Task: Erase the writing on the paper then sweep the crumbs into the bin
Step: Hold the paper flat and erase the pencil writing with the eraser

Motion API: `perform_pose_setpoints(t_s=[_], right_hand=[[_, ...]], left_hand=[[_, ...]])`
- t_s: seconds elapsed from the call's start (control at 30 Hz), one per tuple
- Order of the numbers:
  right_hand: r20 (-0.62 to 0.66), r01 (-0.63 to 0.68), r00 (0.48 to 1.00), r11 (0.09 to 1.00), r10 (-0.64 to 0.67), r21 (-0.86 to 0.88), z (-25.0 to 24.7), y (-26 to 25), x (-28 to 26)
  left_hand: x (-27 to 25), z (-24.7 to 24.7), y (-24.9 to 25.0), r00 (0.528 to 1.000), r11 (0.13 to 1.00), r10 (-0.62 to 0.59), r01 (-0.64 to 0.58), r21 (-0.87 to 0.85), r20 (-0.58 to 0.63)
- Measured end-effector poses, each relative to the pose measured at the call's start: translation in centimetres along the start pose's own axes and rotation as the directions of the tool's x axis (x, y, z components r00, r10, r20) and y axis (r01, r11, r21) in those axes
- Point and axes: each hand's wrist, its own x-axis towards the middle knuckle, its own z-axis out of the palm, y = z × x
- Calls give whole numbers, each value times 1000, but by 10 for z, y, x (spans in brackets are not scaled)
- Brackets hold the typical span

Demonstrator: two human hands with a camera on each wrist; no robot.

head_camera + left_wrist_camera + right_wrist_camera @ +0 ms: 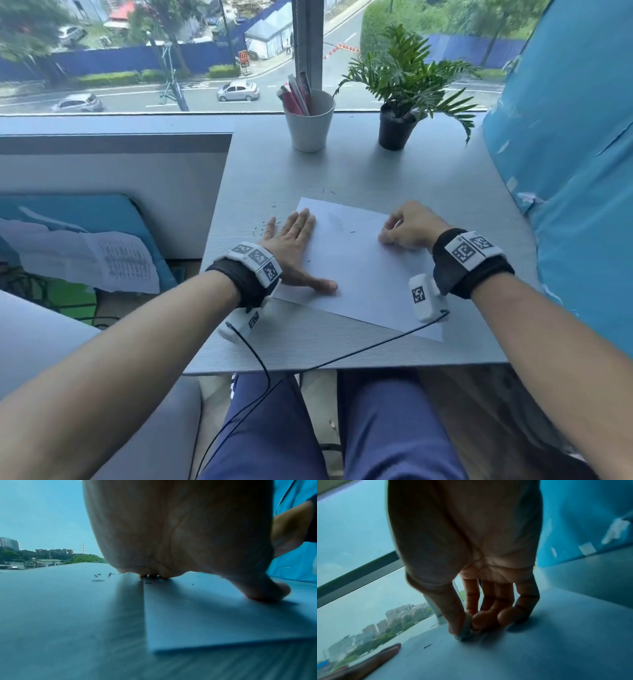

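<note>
Erase step nearly done: left hand (291,240) flat, fingers straight, pins paper (359,274) to table (376,171); right hand (407,226) pinches eraser (464,628) on sheet; next req. sweeping crumbs (263,228) by left hand; bin not visible.

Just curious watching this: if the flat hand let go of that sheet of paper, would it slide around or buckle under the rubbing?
Probably it would slide: the paper is one thin sheet lying loose on a smooth table. It likely buckles too, being floppy, which may be why the left hand presses flat on its edge. The right hand pinches the eraser against the sheet.
</note>
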Motion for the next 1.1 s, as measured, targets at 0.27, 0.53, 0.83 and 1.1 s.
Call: perform_pose_setpoints(t_s=[0.27, 0.53, 0.83, 1.1], right_hand=[[-25, 14, 1000, 1000, -15, -12, 0, -5, -7], [-37, 56, 998, 997, -58, -44, -2, -6, -12], [-3, 32, 999, 999, -32, -26, -5, -7, -9], [3, 94, 996, 993, -94, -70, -6, -5, -6]], left_hand=[[-8, -12, 8, 980, 969, -166, 183, 164, -109], [-49, 29, 35, 868, 852, 475, -495, 172, 147], [-14, -2, 12, 961, 924, 273, -273, 266, 38], [5, 6, 39, 816, 803, 572, -578, 145, 89]])
